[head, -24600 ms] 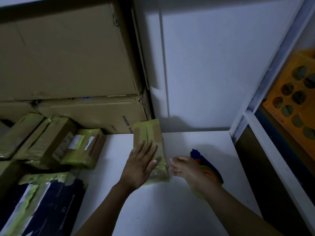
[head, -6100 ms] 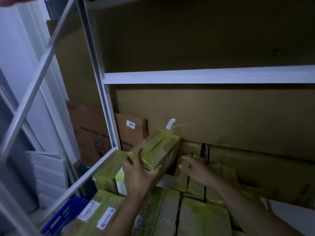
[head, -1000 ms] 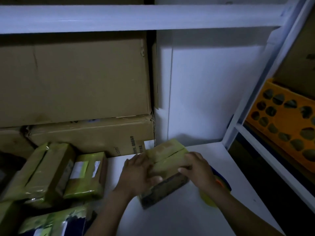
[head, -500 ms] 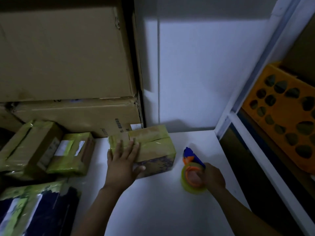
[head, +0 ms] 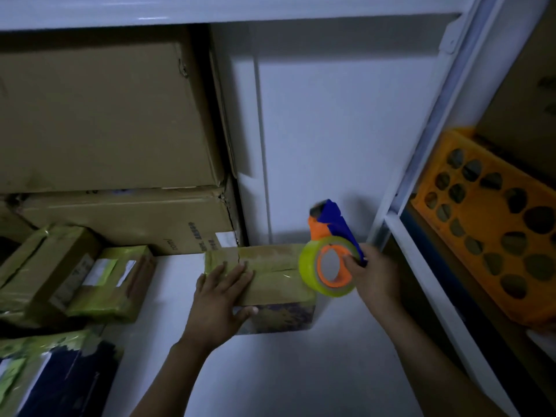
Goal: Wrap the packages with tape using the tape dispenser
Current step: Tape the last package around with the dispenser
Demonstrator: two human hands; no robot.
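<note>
On the white counter (head: 270, 371), the package (head: 270, 275) is pressed flat under the spread left hand (head: 221, 299) to be kept steady, while the tape dispenser (head: 331, 260) is grasped by the right hand (head: 371, 275) above its right end.

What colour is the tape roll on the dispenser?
The tape roll is yellow-green; head view shows it best.

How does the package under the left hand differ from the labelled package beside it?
The pressed package lies on the white shelf, left hand on top and the tape dispenser in the right hand beside it; the labelled package sits untouched in a pile. The labelled package shows white labels on top; the pressed package shows none. Both are brown cardboard with yellowish tape.
</note>
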